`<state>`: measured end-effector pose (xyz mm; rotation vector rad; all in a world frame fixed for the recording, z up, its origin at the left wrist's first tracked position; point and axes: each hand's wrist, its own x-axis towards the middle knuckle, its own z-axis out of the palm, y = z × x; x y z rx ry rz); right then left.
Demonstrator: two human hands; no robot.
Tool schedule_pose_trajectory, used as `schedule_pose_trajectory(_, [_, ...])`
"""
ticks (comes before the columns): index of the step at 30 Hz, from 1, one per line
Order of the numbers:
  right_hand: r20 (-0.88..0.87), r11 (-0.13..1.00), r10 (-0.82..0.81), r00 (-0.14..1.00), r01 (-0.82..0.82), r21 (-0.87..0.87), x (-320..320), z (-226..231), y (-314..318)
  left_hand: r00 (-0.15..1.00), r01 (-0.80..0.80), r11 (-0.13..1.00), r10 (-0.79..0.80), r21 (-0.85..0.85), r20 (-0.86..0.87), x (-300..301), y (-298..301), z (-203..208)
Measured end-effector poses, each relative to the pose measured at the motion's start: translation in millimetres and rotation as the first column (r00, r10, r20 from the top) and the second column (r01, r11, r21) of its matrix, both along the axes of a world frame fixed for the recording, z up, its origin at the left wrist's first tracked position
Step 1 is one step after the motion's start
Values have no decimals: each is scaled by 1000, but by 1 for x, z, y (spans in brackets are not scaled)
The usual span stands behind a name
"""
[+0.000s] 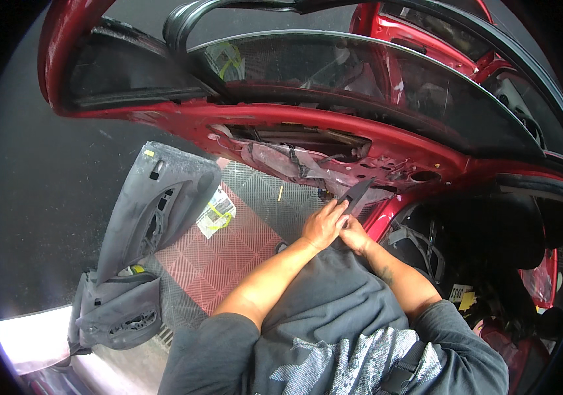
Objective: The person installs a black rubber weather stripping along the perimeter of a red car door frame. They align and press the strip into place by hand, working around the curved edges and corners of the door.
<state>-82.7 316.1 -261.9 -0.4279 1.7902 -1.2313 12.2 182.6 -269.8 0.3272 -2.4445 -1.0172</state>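
Note:
Both hands meet in front of my body at a dark, pointed plastic trim piece. My left hand is closed on its left side, with the thumb and fingers along the edge. Lower down, my right hand is closed at the near end of the same piece; its fingertips are partly hidden. Just beyond the trim piece is a red car door, its inner side bare, with loose plastic film and cables hanging at the large opening.
Two grey door panels stand at the left, a tall one and a lower one. A printed sheet lies on the red and grey floor tiles. The dark car interior is close on my right.

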Motion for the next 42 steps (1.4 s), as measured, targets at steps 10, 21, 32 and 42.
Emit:
schedule_pose_trajectory(10, [99, 998, 0, 995, 5, -55, -6, -23, 5, 999, 17, 999, -18, 50, 27, -2, 1, 10])
schedule_pose_trajectory(21, [60, 998, -9, 998, 13, -69, -3, -27, 4, 1000, 14, 999, -14, 37, 17, 2, 0, 5])
schedule_pose_trajectory(32, [31, 999, 5, 1000, -4, -39, -4, -28, 7, 1000, 12, 1000, -11, 28, -16, 2, 1, 6])
schedule_pose_trajectory(42, [40, 999, 26, 999, -27, 35, -9, -30, 10, 1000, 9, 1000, -9, 3, -27, 0, 2, 5])
